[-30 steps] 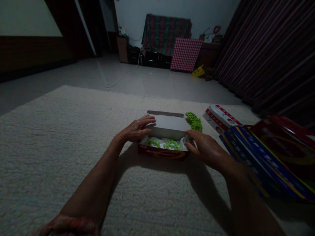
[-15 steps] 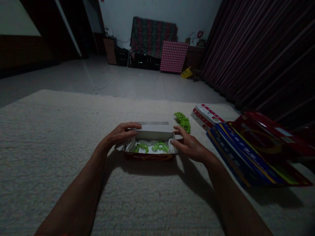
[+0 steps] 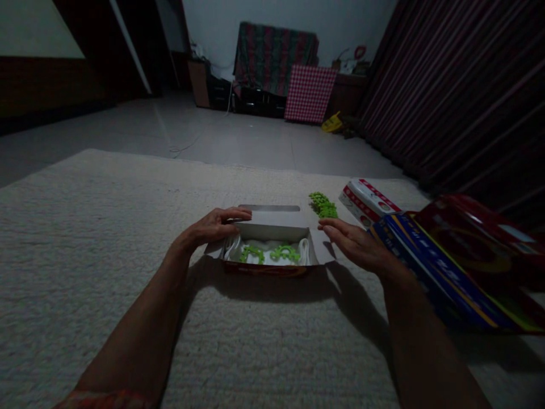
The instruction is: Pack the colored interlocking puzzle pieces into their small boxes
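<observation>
A small red cardboard box (image 3: 266,268) lies open on a pale carpet (image 3: 85,238), its grey lid flap (image 3: 276,218) folded back. Inside are green plastic pieces (image 3: 272,253) on white wrapping. My left hand (image 3: 215,225) rests on the left end of the lid flap, fingers stretched over it. My right hand (image 3: 355,243) hovers flat beside the box's right side flap (image 3: 322,254), fingers extended. A pile of green pieces (image 3: 323,205) lies on the carpet behind the box's right corner.
To the right lie a white-and-red box (image 3: 370,200), a blue flat box (image 3: 443,267) and a red box (image 3: 477,238), stacked against a striped curtain (image 3: 460,96). Beyond the carpet are bare floor, a checked red board (image 3: 309,94) and covered furniture (image 3: 275,57).
The right side flap has swung out flat and my right hand has moved off the box to the right. The lid flap lies further back. My left hand stays on it.
</observation>
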`<control>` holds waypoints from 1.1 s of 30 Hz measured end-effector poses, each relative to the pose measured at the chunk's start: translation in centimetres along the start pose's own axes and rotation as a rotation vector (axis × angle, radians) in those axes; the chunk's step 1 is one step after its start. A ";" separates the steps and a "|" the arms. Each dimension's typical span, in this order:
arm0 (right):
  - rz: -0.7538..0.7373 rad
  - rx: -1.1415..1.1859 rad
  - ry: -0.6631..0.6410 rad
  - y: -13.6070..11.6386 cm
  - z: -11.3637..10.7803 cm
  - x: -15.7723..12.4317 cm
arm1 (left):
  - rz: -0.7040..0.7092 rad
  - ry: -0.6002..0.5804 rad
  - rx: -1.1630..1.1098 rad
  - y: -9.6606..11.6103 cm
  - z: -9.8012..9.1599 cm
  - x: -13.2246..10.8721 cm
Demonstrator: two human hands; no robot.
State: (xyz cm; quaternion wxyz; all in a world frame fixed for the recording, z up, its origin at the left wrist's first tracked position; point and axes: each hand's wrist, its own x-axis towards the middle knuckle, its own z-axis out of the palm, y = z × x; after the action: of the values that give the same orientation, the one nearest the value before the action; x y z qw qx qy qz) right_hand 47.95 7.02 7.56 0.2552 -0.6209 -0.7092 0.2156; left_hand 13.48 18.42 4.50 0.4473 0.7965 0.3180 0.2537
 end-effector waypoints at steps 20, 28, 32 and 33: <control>0.057 -0.475 0.356 9.6 3.4 4.6 | 0.030 0.015 -0.014 -0.1 0.0 0.2; 0.048 -0.484 0.447 10.0 3.1 4.6 | 0.010 0.019 0.023 0.2 0.0 0.2; 0.013 -0.401 0.483 10.5 2.4 4.7 | 0.022 0.033 -0.005 -0.1 0.1 0.2; 0.022 -0.368 0.483 10.7 2.2 4.8 | 0.026 0.033 -0.010 -0.2 0.1 0.2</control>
State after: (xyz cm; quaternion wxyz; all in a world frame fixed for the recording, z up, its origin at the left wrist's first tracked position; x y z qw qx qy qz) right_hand 54.31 13.23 -0.39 0.2974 -0.6976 -0.6483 -0.0679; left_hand 13.60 18.59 4.30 0.4426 0.7940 0.3136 0.2743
